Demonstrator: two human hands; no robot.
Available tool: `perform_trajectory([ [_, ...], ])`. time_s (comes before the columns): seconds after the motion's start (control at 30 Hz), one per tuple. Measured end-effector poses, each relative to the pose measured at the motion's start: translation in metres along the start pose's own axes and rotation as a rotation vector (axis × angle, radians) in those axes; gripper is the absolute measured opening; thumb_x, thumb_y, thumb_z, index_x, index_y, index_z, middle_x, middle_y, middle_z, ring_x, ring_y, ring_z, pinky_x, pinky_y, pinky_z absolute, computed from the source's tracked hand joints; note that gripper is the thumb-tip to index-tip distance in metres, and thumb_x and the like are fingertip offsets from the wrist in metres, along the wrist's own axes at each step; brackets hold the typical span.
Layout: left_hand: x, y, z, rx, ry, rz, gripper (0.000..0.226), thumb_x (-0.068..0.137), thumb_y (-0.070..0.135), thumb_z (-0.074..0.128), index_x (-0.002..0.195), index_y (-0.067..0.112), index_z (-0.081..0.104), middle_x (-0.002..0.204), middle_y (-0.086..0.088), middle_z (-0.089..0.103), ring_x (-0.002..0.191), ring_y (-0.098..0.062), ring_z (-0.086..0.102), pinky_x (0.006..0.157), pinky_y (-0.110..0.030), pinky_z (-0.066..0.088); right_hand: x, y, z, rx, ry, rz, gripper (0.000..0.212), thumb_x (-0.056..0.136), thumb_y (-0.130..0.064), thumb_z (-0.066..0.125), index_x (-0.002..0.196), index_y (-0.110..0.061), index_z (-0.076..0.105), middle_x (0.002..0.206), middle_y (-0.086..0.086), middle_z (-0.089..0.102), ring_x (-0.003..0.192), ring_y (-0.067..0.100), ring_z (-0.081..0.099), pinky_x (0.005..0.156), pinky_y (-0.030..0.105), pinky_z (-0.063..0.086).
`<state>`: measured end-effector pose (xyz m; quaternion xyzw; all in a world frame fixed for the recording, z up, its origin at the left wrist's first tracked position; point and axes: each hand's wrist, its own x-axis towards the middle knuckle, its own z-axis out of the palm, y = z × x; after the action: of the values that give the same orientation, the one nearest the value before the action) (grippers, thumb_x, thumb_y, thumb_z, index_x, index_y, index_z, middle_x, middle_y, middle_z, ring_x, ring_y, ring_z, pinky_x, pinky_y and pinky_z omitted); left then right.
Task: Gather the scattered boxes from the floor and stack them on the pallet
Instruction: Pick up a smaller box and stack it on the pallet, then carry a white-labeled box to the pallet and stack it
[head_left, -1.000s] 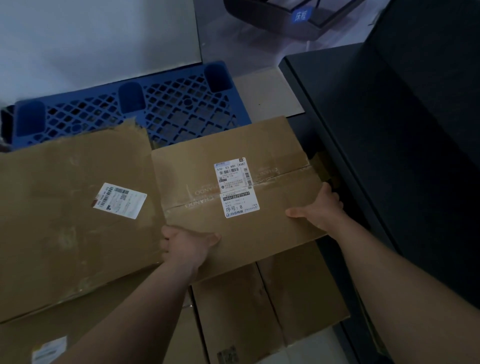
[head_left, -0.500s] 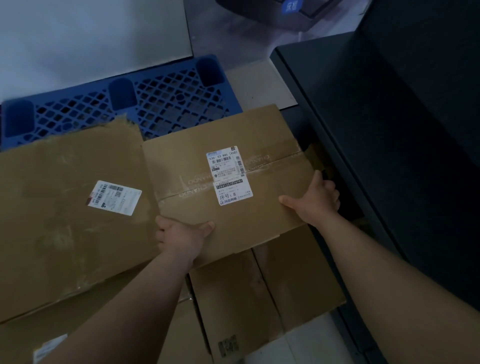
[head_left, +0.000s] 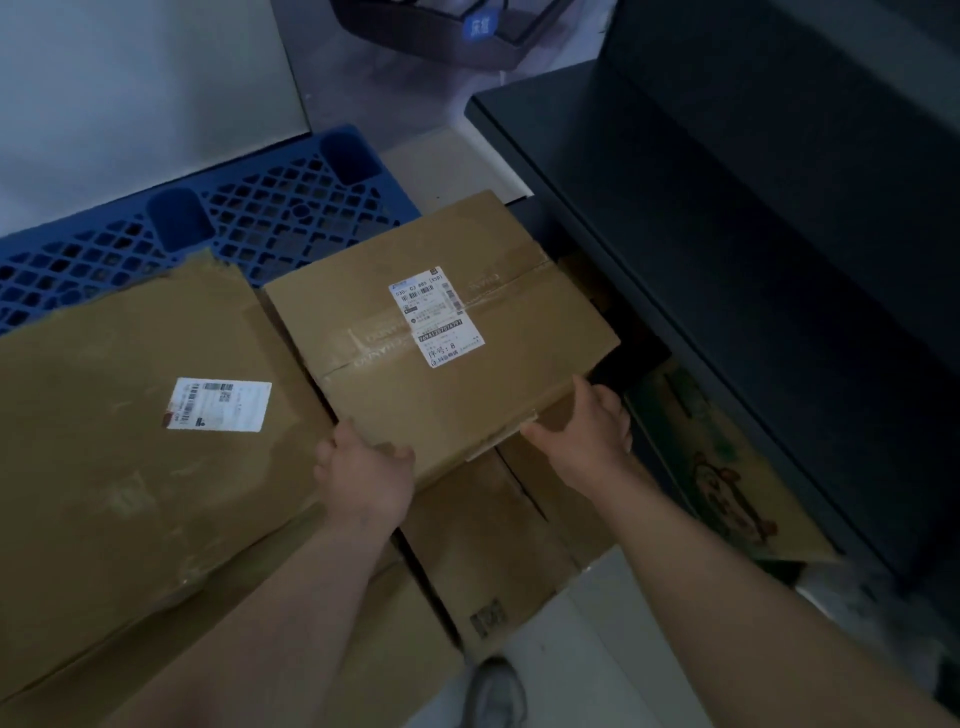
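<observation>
The blue pallet lies on the floor at the far left, w/ its grid top partly bare. The taped box is at the near right corner of the pallet & its far edge covers that corner in the view; I cannot tell if it rests on the pallet or only on the carton below it. A white shipping label sits across the tape seam on its top.

The left hand grips the box corner on the side away from the pallet, thumb on the top face, fingers at the side wall. The right hand holds the other near corner, fingers curled up round the side, thumb along the bottom edge; so both hands are closed on this same box.

A large box, flat & worn, w/ its own label, lies over the near edge of the pallet, just beside the taped box on the left. A lower box lies on the near side of the pallet, under the near edge of the taped box.

A dark shelf unit stands to the right of the pallet; a printed carton w/ a cartoon figure lies at its foot, well apart from the pallet. A grey bin w/ a blue tag is beyond the pallet, to the far right; a white board stands just behind the pallet. One shoe is on the floor, well to the near side of the pallet.
</observation>
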<state>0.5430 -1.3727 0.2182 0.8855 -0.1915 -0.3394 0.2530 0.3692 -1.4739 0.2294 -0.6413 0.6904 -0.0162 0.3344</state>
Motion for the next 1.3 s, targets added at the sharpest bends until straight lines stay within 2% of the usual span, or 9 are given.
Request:
perform_trajectory([
  [0.13, -0.028, -0.021, -0.020, 0.121, -0.118, 0.201, 0.061, 0.090, 0.028, 0.058, 0.144, 0.012, 0.035, 0.139, -0.014, 0.041, 0.129, -0.031, 0.037, 0.107, -0.040, 0.033, -0.068, 0.012, 0.013, 0.081, 0.004, 0.062, 0.090, 0.084, -0.052, 0.065, 0.153, -0.029, 0.011, 0.160, 0.002, 0.013, 0.145, 0.028, 0.011, 0.118, 0.050, 0.014],
  [0.33, -0.083, -0.053, -0.040, 0.338, -0.313, 0.526, 0.053, 0.091, 0.034, 0.057, 0.138, 0.015, 0.042, 0.134, -0.004, 0.048, 0.120, -0.024, 0.049, 0.102, -0.040, 0.043, -0.177, 0.044, 0.036, 0.187, 0.143, 0.178, 0.087, 0.084, -0.051, 0.065, 0.152, -0.026, 0.018, 0.156, 0.007, 0.024, 0.143, 0.030, 0.016, 0.115, 0.048, 0.021],
  [0.5, -0.143, -0.090, -0.025, 0.466, -0.464, 0.654, 0.052, 0.089, 0.027, 0.059, 0.136, 0.011, 0.046, 0.129, -0.010, 0.053, 0.106, -0.029, 0.060, 0.092, -0.041, 0.050, -0.275, 0.095, 0.048, 0.278, 0.201, 0.324, 0.080, 0.087, -0.048, 0.062, 0.152, -0.027, 0.020, 0.156, 0.003, 0.024, 0.143, 0.023, 0.016, 0.117, 0.038, 0.020],
  [0.7, -0.231, -0.148, 0.015, 0.604, -0.628, 0.825, 0.047, 0.084, 0.026, 0.063, 0.127, 0.009, 0.055, 0.123, -0.014, 0.060, 0.113, -0.031, 0.055, 0.096, -0.040, 0.045, -0.394, 0.183, 0.066, 0.333, 0.304, 0.532, 0.075, 0.088, -0.045, 0.061, 0.151, -0.026, 0.025, 0.153, 0.003, 0.030, 0.143, 0.022, 0.019, 0.117, 0.037, 0.020],
  [0.8, -0.282, -0.182, 0.034, 0.659, -0.706, 0.905, 0.050, 0.086, 0.027, 0.063, 0.131, 0.009, 0.051, 0.126, -0.013, 0.057, 0.118, -0.030, 0.053, 0.098, -0.039, 0.044, -0.458, 0.228, 0.081, 0.367, 0.345, 0.643, 0.072, 0.089, -0.043, 0.061, 0.150, -0.025, 0.027, 0.151, 0.004, 0.033, 0.142, 0.023, 0.021, 0.116, 0.036, 0.020],
  [1.0, -0.395, -0.279, 0.053, 0.769, -0.830, 1.038, 0.050, 0.086, 0.031, 0.062, 0.131, 0.010, 0.051, 0.122, -0.011, 0.057, 0.114, -0.029, 0.054, 0.097, -0.040, 0.043, -0.611, 0.307, 0.133, 0.478, 0.442, 0.835, 0.068, 0.090, -0.042, 0.060, 0.149, -0.024, 0.030, 0.150, 0.003, 0.036, 0.141, 0.023, 0.022, 0.116, 0.039, 0.020],
  [1.23, -0.547, -0.412, 0.051, 0.933, -1.021, 1.140, 0.051, 0.088, 0.035, 0.060, 0.134, 0.015, 0.048, 0.128, -0.005, 0.056, 0.116, -0.026, 0.054, 0.099, -0.038, 0.043, -0.803, 0.376, 0.207, 0.640, 0.483, 1.126, 0.067, 0.092, -0.046, 0.055, 0.149, -0.027, 0.027, 0.151, 0.001, 0.034, 0.142, 0.027, 0.022, 0.117, 0.044, 0.020],
  [1.3, -0.574, -0.436, 0.051, 0.953, -1.064, 1.147, 0.051, 0.088, 0.034, 0.059, 0.134, 0.016, 0.048, 0.129, -0.004, 0.056, 0.116, -0.025, 0.054, 0.099, -0.037, 0.043, -0.830, 0.389, 0.221, 0.663, 0.495, 1.181, 0.066, 0.091, -0.045, 0.056, 0.149, -0.028, 0.029, 0.149, 0.004, 0.037, 0.141, 0.028, 0.023, 0.116, 0.044, 0.022],
])
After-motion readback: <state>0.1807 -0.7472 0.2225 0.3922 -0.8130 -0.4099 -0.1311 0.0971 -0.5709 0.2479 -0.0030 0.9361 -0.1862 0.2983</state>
